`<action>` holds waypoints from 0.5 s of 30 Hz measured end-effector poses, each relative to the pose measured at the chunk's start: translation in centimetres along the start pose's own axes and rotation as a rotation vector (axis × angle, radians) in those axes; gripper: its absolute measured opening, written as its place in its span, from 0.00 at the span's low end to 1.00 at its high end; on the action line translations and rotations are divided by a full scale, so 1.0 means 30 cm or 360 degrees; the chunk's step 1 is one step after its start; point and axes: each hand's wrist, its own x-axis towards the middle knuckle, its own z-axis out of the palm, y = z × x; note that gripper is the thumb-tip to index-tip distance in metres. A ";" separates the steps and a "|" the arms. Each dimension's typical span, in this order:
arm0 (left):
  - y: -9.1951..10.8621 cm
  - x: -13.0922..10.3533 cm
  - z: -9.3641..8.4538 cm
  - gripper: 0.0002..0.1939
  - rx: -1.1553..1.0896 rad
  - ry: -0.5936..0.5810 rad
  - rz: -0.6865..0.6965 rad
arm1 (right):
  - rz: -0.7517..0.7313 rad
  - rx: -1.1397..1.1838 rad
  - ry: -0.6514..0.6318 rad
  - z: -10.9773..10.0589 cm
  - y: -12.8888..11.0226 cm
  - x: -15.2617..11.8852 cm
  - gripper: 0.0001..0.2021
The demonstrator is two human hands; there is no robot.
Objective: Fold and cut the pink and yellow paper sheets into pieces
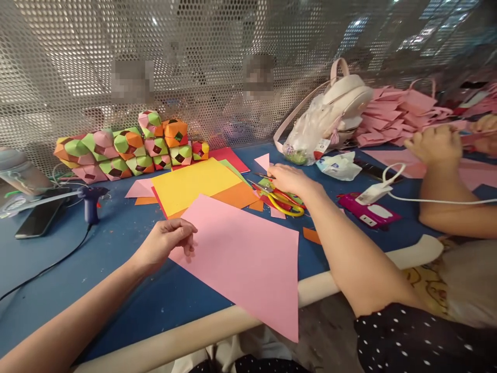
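A large pink paper sheet [244, 254] lies in front of me, one corner hanging over the table's near edge. My left hand [174, 239] is at the sheet's left edge with fingers curled in and thumb against them; nothing shows in them. Farther out, my right hand [289, 178] reaches over scissors with yellow handles [285, 204]. Its fingers look closed, their tips partly hidden beside a small pink paper triangle [263, 161]; what they hold is unclear. Yellow paper [194, 178] and orange paper [236, 195] lie stacked beyond the pink sheet.
Folded paper blocks [128, 145] stand along a perforated metal screen. On the left are a blue glue gun [91, 202] and a phone [41, 217]. A purple power strip [368, 210], a white backpack [345, 98] and another person's arm [438, 181] are to the right.
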 end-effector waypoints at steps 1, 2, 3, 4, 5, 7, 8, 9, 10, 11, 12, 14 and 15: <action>0.002 0.000 0.005 0.08 0.0031 0.0017 0.0011 | -0.0008 0.0077 0.0055 0.004 -0.011 -0.001 0.10; 0.005 -0.002 0.009 0.09 0.0052 0.0030 0.0025 | -0.0018 0.0196 0.0132 0.006 -0.027 -0.002 0.10; 0.008 -0.003 0.013 0.09 0.0062 0.0039 0.0038 | -0.0038 0.0336 0.0198 0.007 -0.048 -0.004 0.10; 0.012 -0.005 0.015 0.09 0.0065 0.0046 0.0045 | -0.0075 0.0468 0.0223 0.008 -0.073 -0.008 0.11; 0.016 -0.007 0.016 0.09 0.0070 0.0050 0.0047 | -0.0121 0.0595 0.0225 0.008 -0.102 -0.015 0.12; 0.024 -0.009 0.016 0.08 0.0089 0.0054 0.0048 | -0.0246 0.0845 0.0159 0.011 -0.168 -0.041 0.13; 0.029 -0.008 0.015 0.09 0.0114 0.0067 0.0051 | -0.0316 0.1004 0.0088 0.014 -0.203 -0.061 0.13; 0.034 -0.007 0.016 0.09 0.0158 0.0090 0.0060 | -0.0402 0.1216 -0.0021 0.018 -0.238 -0.084 0.12; 0.041 -0.004 0.017 0.11 0.0218 0.0124 0.0077 | -0.0494 0.1616 -0.0238 0.021 -0.270 -0.109 0.11; 0.049 0.000 0.019 0.12 0.0286 0.0168 0.0100 | -0.0537 0.1956 -0.0449 0.025 -0.300 -0.135 0.11; 0.057 0.003 0.024 0.12 0.0350 0.0217 0.0131 | -0.0539 0.2210 -0.0631 0.029 -0.327 -0.161 0.12; 0.076 0.011 0.038 0.13 0.0427 0.0315 0.0210 | -0.0470 0.2497 -0.0865 0.036 -0.371 -0.205 0.14; 0.085 0.013 0.048 0.13 0.0433 0.0360 0.0250 | -0.0422 0.2548 -0.0926 0.039 -0.388 -0.223 0.14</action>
